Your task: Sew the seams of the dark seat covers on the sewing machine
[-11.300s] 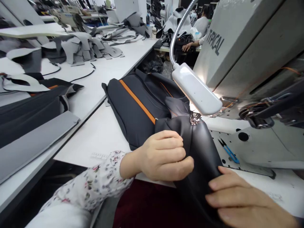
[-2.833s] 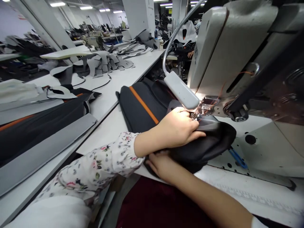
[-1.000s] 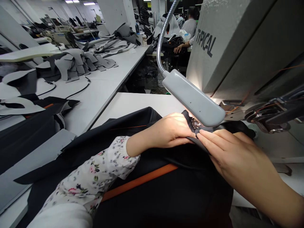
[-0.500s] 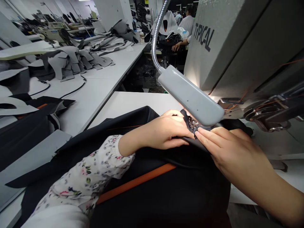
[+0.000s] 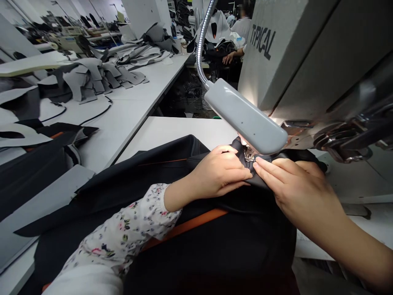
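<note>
A large piece of black leather-like fabric [image 5: 221, 246] with an orange strip [image 5: 196, 221] drapes over the machine bed and down toward me. My left hand [image 5: 219, 174] is closed on its bunched edge, left of the sewing machine's metal presser foot [image 5: 249, 154]. From the other side, my right hand [image 5: 296, 186] grips the same fabric, with its thumb and forefinger tips close to the foot. Both hands' fingertips nearly meet in front of the foot. The needle is hard to make out behind the lamp head [image 5: 245, 114].
The grey sewing machine [image 5: 285, 53] looms at right, with a flexible lamp neck [image 5: 201, 49] beside it. Grey cut pieces [image 5: 95, 76] lie piled on the white table [image 5: 129, 110] at left. Another person's hand [image 5: 229, 58] shows in the background.
My left hand and forearm have shifted slightly right, and the black fabric has moved a little with them. My right hand stays by the foot. The view has tilted slightly.
</note>
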`<state>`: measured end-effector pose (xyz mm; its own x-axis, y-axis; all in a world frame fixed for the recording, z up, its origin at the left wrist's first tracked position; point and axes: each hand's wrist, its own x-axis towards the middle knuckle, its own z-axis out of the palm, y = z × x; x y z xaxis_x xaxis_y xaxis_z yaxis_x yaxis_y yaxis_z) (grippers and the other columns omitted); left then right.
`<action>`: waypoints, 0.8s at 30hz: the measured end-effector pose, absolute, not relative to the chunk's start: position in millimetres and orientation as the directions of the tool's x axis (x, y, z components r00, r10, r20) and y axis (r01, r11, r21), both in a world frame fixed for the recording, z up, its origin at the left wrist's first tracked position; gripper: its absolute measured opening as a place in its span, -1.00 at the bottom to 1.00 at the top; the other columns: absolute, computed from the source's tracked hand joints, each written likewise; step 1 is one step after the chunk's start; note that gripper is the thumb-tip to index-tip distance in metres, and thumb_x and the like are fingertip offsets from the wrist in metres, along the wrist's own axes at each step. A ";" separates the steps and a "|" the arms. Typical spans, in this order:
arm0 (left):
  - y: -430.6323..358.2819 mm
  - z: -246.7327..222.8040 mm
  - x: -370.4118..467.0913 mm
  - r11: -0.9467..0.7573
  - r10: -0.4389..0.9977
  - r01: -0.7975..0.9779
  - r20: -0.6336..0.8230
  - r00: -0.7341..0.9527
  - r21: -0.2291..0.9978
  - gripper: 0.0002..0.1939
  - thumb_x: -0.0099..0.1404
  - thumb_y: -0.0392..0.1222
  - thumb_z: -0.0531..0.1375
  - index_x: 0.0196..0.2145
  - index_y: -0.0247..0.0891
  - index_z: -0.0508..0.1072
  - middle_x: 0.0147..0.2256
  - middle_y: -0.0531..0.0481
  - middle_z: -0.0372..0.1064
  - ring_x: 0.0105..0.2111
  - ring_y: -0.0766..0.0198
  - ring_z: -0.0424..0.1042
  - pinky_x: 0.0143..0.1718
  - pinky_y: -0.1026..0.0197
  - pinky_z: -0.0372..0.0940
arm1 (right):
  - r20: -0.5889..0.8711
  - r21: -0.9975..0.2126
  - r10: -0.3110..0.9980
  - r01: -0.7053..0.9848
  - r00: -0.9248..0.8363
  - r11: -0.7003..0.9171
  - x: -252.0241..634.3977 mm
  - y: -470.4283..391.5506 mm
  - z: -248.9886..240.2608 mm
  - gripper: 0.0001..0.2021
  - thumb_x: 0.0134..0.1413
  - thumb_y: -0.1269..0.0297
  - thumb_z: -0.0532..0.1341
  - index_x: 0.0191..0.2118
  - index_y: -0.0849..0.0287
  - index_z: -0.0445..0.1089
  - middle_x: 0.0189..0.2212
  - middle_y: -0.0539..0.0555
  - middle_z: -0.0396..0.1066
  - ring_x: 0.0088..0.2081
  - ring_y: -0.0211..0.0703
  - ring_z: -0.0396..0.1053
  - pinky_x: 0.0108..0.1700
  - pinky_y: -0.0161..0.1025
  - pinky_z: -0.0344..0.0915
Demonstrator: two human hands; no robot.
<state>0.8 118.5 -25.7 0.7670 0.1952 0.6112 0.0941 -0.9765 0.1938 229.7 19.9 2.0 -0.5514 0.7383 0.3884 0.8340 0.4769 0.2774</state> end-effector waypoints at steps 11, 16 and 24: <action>90.4 -45.3 16.0 -0.944 0.190 0.329 0.768 0.611 -0.028 -0.82 0.56 -0.29 0.12 -0.07 -0.31 0.53 -0.24 0.01 0.60 -0.17 0.30 0.54 0.17 0.14 0.30 | 0.467 0.245 0.660 0.803 -0.589 0.543 249.0 35.0 -21.2 -0.46 0.11 0.70 0.13 0.21 0.33 0.38 0.17 0.14 0.52 0.03 0.02 0.45 -0.04 -0.01 0.24; 83.9 -53.7 23.3 -0.915 0.199 0.399 0.796 0.572 -0.059 -0.83 0.56 -0.31 0.13 -0.01 -0.30 0.51 -0.24 0.04 0.59 -0.18 0.33 0.55 0.13 0.13 0.38 | 0.500 0.269 0.623 0.792 -0.602 0.549 255.5 43.4 -24.6 -0.43 0.04 0.69 0.15 0.20 0.30 0.38 0.13 0.16 0.55 0.03 0.02 0.47 -0.02 -0.02 0.24; 72.0 -53.6 34.7 -0.866 0.132 0.466 0.815 0.564 -0.181 -0.81 0.52 -0.31 0.17 0.00 -0.37 0.55 -0.19 -0.06 0.60 -0.15 0.27 0.58 0.03 0.17 0.47 | 0.531 0.266 0.565 0.757 -0.632 0.597 272.8 60.3 -33.6 -0.43 0.04 0.66 0.14 0.19 0.21 0.40 0.08 0.15 0.58 0.04 0.05 0.50 0.00 -0.03 0.24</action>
